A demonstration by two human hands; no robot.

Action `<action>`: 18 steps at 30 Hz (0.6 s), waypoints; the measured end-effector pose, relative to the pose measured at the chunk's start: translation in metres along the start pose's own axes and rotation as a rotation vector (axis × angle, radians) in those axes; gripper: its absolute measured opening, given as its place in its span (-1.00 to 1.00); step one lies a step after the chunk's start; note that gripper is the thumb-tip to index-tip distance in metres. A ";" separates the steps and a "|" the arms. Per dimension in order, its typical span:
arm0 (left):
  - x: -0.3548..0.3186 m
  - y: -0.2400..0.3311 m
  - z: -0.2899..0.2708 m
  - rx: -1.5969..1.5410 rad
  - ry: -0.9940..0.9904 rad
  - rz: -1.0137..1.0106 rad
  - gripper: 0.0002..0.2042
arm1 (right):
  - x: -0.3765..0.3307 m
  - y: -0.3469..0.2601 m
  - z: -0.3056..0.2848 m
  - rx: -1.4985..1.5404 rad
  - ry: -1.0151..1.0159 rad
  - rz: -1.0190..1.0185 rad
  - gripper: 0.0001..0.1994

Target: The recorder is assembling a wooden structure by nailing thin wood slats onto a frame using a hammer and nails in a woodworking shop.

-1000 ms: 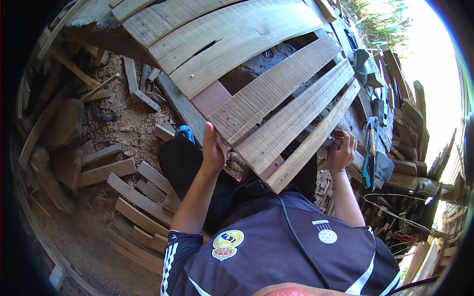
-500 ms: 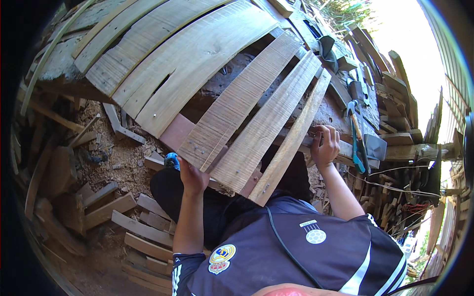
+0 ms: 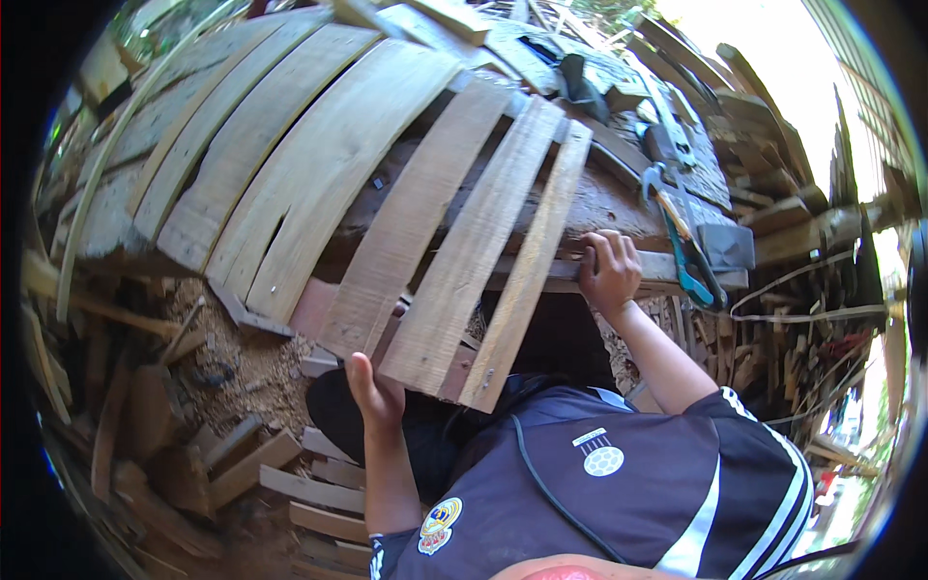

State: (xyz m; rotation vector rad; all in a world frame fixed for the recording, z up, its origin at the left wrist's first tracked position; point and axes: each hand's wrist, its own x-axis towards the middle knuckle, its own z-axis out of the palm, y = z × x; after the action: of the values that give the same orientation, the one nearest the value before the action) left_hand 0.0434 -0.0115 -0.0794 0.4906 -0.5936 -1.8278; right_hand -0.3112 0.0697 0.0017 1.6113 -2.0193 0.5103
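A panel of spaced wooden slats [image 3: 411,208] lies over the workbench, its near end reaching out above my lap. At that end a reddish crosspiece [image 3: 316,307] shows under the slats. My left hand [image 3: 377,391] grips the panel's near end; the thumb stands at the edge, the other fingers pass underneath, and a fingertip shows in the gap between two slats. To the right of the slats, my right hand [image 3: 611,271] rests with curled fingers over the front edge of the workbench [image 3: 551,274]. Its fingertips are partly hidden.
A hammer [image 3: 665,198] and teal-and-black handled pliers [image 3: 694,275] lie right of my right hand. Wider curved boards [image 3: 329,145] cover the bench's left side. Wood offcuts [image 3: 324,488] and shavings [image 3: 237,362] litter the ground; more scrap timber [image 3: 773,184] is piled right.
My right hand has settled onto the bench edge. The left still holds the panel's end, its thumb now more upright. A blue object beside it has gone from sight. The whole view has shifted.
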 end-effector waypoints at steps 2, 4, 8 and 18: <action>-0.004 0.008 0.015 0.120 -0.015 -0.008 -0.33 | -0.001 0.001 0.002 -0.021 0.031 0.031 -0.87; -0.004 0.015 0.025 0.399 0.280 0.073 -0.39 | -0.003 0.006 0.001 0.005 0.020 0.019 -0.84; 0.005 0.029 0.014 0.384 0.361 0.067 -0.45 | -0.003 0.012 -0.001 0.044 0.035 0.009 -0.77; 0.005 0.056 0.032 0.496 0.564 0.037 -0.33 | -0.011 0.023 -0.003 0.175 0.041 -0.024 -0.73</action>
State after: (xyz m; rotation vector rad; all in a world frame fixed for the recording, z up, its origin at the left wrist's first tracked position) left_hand 0.0639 -0.0260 -0.0199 1.2658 -0.6478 -1.4009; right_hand -0.3310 0.0848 -0.0020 1.7097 -1.9692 0.7227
